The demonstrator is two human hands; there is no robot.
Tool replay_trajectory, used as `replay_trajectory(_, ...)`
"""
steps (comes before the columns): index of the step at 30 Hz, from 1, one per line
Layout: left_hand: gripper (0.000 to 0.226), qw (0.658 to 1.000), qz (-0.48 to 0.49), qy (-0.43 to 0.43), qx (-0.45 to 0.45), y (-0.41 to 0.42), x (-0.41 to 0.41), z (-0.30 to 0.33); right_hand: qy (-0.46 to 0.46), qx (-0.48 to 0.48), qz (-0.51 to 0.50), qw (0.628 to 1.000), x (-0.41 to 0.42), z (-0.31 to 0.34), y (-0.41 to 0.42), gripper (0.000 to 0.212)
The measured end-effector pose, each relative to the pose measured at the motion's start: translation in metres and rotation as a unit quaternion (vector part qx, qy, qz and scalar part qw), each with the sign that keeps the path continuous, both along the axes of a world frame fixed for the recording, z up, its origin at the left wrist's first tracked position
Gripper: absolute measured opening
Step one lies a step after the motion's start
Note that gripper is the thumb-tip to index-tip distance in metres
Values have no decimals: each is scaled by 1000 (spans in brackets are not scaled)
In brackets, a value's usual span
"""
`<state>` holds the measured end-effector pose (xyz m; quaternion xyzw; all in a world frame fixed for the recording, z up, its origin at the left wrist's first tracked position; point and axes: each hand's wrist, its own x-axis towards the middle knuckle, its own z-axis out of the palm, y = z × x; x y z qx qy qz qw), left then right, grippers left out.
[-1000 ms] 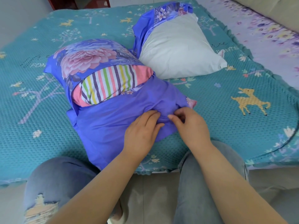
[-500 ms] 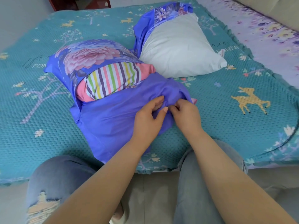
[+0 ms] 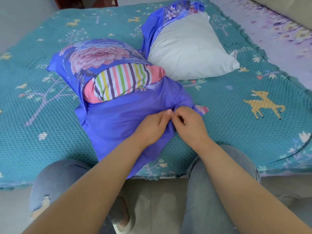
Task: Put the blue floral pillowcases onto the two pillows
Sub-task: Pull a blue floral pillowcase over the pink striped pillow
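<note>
A striped pillow (image 3: 121, 81) lies partly inside a blue floral pillowcase (image 3: 118, 115), its striped middle showing through the opening. The case's plain blue flap spreads toward me over the bed edge. My left hand (image 3: 152, 127) and my right hand (image 3: 190, 125) meet at the flap's right part, each pinching the blue cloth, fingertips almost touching. Behind, a white pillow (image 3: 187, 53) lies with a second blue floral pillowcase (image 3: 168, 12) bunched over its far end only.
Everything lies on a teal bedspread (image 3: 236, 132) with deer and tree patterns. A purple floral sheet (image 3: 278, 31) runs along the right. My knees in jeans stand against the bed's front edge, above a tiled floor.
Both hands slid a little up the blue flap and closed together, gathering cloth into a pinch. The pillows stayed where they were.
</note>
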<state>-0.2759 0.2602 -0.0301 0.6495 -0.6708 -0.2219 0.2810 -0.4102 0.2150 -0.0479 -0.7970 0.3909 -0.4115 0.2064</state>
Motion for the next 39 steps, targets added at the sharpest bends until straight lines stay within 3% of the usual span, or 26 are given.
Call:
replay_trajectory(3,41,993,36,-101,-46,12,2,-12,69,-70,-20,995,5,1,-4,22)
replay_trajectory(6,26,995,62,-80,-24,16,8,-14,181,-84,-15,980,14,2,-2,29)
replay_trajectory(8,26,994,63,-87,0,18,4,-11,206,-79,-47,974,14,0,0,30)
replay_trajectory(12,14,990,79,-110,-48,19,-7,4,212,93,-128,964,1,0,-6,25)
replay_trajectory(18,7,956,48,-212,-199,11,-6,9,274,141,-184,934,5,-2,2,53)
replay_trajectory(20,29,962,23,-228,-146,-4,-1,10,287,164,-185,926,3,3,-6,47)
replay_trajectory(24,49,967,-27,-252,2,-23,6,5,394,84,-155,902,14,22,-10,31)
replay_trajectory(27,43,985,-44,-128,106,-27,15,1,437,53,-148,886,24,40,-14,28)
replay_trajectory(30,46,988,-40,-18,148,-30,22,3,448,71,-120,883,34,59,-28,33)
replay_trajectory(33,39,987,-21,29,158,-31,28,10,345,160,-34,924,52,61,-41,39)
replay_trajectory(36,36,967,20,209,142,-24,39,13,194,228,5,954,63,50,-33,39)
replay_trajectory(37,35,965,33,229,124,-21,41,10,178,230,17,957,64,45,-28,37)
replay_trajectory(39,30,977,42,191,85,-18,45,3,199,216,38,955,62,36,-24,28)
